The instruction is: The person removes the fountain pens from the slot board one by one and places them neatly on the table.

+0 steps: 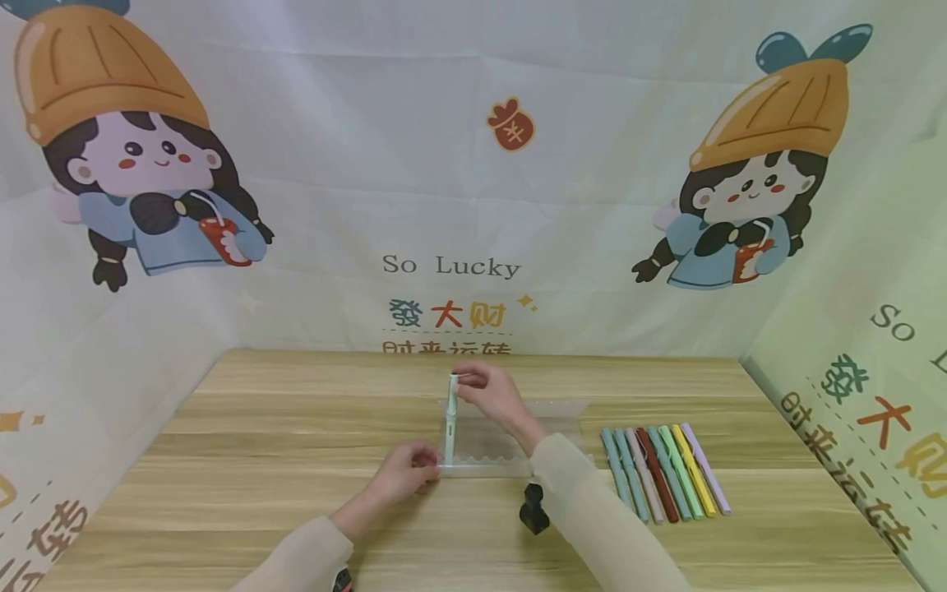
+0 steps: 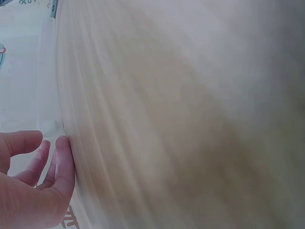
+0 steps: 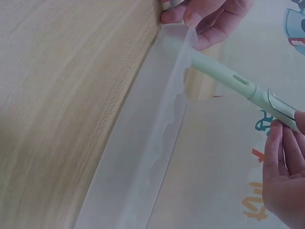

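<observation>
A pale green pen [image 1: 450, 419] stands nearly upright over the left end of a translucent plastic pen case [image 1: 484, 470]. My right hand [image 1: 491, 399] pinches the pen by its clip end, between thumb and fingers. The pen's lower end meets the case behind its front wall, as the right wrist view shows. At the case's left corner, my left hand [image 1: 409, 473] holds the end, thumb and fingers [image 3: 209, 40] on either side. The case's scalloped edge [image 3: 167, 119] runs along its length. In the left wrist view the left hand [image 2: 40, 176] is beside the case's end.
To the right, several capped pens [image 1: 662, 473] in blue, pink, dark red, green, yellow and purple lie side by side on the wooden table [image 1: 296, 427]. A small black object [image 1: 533, 508] is by the right sleeve. Printed cloth [image 1: 355, 164] walls the table at the back and sides.
</observation>
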`<state>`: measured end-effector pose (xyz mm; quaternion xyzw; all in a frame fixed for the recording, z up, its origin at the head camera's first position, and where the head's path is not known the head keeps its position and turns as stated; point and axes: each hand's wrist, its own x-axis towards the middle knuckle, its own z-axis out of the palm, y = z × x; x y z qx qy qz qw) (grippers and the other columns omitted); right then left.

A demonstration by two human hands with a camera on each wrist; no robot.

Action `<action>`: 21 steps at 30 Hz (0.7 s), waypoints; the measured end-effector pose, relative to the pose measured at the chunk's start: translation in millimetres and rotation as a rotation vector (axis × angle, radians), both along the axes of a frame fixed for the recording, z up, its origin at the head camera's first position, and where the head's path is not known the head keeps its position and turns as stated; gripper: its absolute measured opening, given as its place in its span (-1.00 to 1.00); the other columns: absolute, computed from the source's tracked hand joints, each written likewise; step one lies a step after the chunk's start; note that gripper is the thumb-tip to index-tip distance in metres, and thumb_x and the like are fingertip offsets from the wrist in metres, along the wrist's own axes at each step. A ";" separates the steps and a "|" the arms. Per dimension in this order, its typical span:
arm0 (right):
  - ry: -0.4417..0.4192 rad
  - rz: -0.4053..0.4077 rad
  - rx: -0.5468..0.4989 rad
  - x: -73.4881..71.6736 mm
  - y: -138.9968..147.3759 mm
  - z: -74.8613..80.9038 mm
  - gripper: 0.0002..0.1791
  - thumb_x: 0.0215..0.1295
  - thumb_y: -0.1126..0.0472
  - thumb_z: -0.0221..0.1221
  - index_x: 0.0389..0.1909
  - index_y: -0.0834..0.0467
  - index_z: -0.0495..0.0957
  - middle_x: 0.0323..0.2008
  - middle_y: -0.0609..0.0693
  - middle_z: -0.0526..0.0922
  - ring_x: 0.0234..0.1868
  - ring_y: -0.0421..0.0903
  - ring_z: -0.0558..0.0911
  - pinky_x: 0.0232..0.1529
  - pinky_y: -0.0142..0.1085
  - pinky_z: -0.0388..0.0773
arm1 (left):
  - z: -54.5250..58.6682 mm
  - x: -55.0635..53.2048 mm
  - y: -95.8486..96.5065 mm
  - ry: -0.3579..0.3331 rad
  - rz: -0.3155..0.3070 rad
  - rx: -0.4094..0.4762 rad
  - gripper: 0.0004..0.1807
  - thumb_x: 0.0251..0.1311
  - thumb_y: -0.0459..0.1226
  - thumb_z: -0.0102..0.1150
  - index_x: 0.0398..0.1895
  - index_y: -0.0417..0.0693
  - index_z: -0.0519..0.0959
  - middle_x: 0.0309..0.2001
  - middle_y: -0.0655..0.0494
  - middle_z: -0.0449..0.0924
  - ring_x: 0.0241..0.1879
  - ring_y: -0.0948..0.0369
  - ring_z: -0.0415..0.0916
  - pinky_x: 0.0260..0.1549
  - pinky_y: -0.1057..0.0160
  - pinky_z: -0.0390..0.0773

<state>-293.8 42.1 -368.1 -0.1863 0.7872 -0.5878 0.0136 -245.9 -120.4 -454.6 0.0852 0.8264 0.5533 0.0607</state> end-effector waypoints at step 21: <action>0.029 -0.086 -0.193 -24.3 22.1 -12.4 -0.65 0.09 0.36 0.15 -0.06 0.33 0.41 -0.29 0.16 0.52 -0.30 0.08 0.57 -0.30 -0.12 0.54 | 4.0 4.5 0.4 -0.002 0.005 -0.010 -0.87 0.03 -0.54 0.02 -0.30 -0.41 0.44 -0.46 0.00 0.44 -0.49 0.18 0.41 -0.55 0.23 0.53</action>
